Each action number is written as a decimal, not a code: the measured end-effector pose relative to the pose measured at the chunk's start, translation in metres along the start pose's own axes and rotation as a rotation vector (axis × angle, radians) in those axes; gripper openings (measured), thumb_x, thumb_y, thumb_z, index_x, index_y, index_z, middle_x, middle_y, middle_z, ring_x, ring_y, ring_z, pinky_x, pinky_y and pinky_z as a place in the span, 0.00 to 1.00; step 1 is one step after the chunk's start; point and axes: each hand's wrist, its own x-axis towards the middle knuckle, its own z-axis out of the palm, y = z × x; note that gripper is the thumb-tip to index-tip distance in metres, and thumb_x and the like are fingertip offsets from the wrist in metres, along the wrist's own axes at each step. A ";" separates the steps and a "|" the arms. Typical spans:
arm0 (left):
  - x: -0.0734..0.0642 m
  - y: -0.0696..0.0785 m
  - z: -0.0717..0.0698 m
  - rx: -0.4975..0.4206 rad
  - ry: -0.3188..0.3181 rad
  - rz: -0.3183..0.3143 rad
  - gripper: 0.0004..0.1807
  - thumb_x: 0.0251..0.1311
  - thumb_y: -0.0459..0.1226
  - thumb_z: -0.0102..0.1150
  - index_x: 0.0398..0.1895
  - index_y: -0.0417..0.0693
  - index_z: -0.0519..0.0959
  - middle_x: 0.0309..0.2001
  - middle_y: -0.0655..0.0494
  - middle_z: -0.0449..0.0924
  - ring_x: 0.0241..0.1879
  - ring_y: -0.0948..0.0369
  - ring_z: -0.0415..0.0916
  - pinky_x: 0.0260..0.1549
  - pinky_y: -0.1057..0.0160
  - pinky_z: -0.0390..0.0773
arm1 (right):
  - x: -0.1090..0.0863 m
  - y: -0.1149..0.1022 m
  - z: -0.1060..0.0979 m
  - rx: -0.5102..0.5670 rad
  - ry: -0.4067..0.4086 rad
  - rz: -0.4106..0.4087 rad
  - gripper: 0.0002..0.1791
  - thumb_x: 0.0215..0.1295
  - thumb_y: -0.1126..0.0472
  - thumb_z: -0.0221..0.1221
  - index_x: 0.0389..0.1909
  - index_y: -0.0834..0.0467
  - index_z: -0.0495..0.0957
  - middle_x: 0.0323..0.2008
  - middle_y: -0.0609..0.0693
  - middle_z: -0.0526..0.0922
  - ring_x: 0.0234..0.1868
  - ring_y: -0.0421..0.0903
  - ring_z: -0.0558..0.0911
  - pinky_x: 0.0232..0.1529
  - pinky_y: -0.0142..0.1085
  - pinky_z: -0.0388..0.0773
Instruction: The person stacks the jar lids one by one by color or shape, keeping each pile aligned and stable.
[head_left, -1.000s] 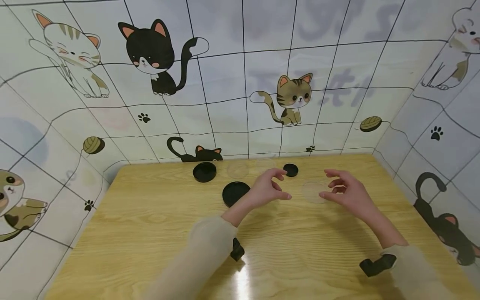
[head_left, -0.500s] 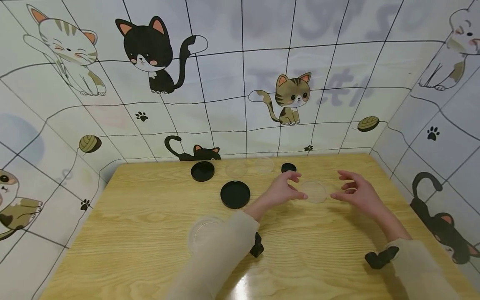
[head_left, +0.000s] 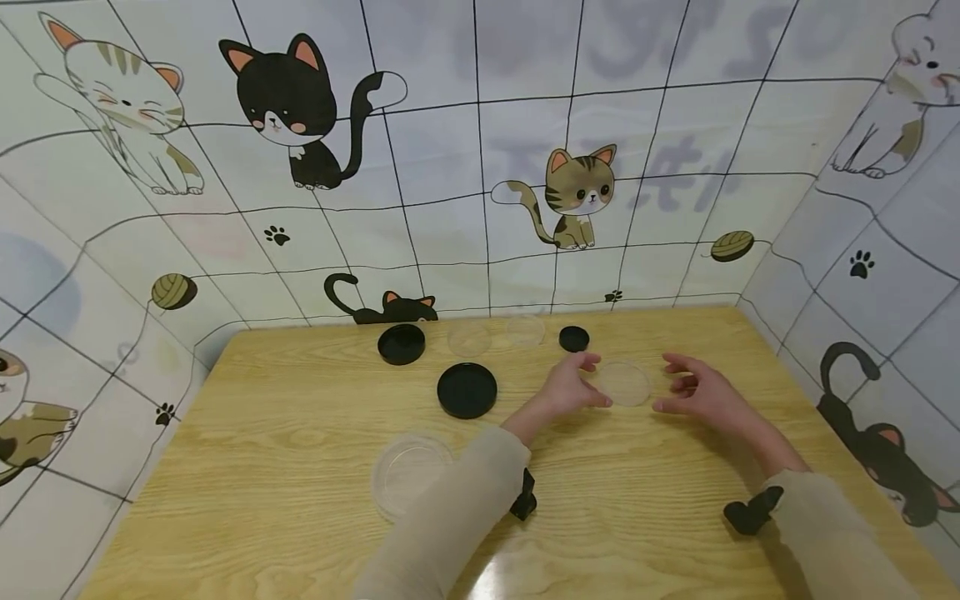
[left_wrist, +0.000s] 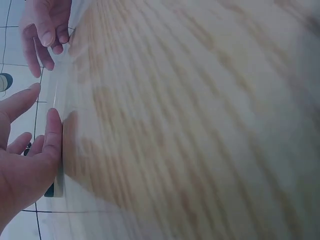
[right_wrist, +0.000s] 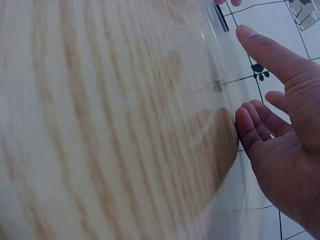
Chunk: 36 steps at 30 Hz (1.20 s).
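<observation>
A clear round lid or dish (head_left: 627,383) lies on the table between my two hands. My left hand (head_left: 567,388) is at its left edge, thumb and fingers spread apart in a loose curve, fingertips right at the rim. On the other side my right hand (head_left: 701,396) faces it with the same spread shape, a small gap from the rim. Neither hand grips anything. The left wrist view shows the left hand (left_wrist: 30,160) low along the tabletop with the other hand beyond it. In the right wrist view the right hand (right_wrist: 285,125) hovers close over the wood.
A small black disc (head_left: 573,338) sits behind the left hand. Further left are a large black dish (head_left: 467,390), another black dish (head_left: 401,344) and two clear discs (head_left: 469,339) near the back wall. A bigger clear lid (head_left: 405,471) lies beside the left sleeve.
My left hand has moved right to the clear disc, uncovering the large black dish and the bigger clear lid. The right hand shifted right, then came back slightly left and lower.
</observation>
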 end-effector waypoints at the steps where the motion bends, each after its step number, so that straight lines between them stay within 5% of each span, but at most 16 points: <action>1: 0.001 0.000 0.001 0.005 0.007 -0.001 0.40 0.52 0.28 0.78 0.70 0.41 0.71 0.63 0.47 0.75 0.40 0.62 0.83 0.37 0.68 0.80 | 0.001 -0.002 0.001 0.002 -0.003 -0.010 0.50 0.59 0.58 0.76 0.74 0.73 0.58 0.60 0.68 0.71 0.50 0.55 0.74 0.42 0.26 0.75; 27: 0.011 -0.003 0.011 0.087 0.052 -0.062 0.34 0.48 0.24 0.78 0.62 0.36 0.77 0.49 0.52 0.79 0.35 0.64 0.81 0.44 0.71 0.77 | 0.008 -0.008 0.017 -0.087 -0.029 -0.049 0.39 0.58 0.59 0.75 0.67 0.70 0.72 0.53 0.62 0.78 0.49 0.53 0.75 0.48 0.39 0.72; 36: 0.008 -0.001 0.008 0.080 0.057 -0.077 0.32 0.49 0.27 0.79 0.60 0.41 0.79 0.49 0.56 0.79 0.44 0.65 0.76 0.46 0.70 0.76 | 0.008 -0.014 0.015 -0.074 -0.038 -0.040 0.40 0.57 0.58 0.76 0.66 0.70 0.71 0.52 0.62 0.78 0.48 0.53 0.75 0.47 0.40 0.73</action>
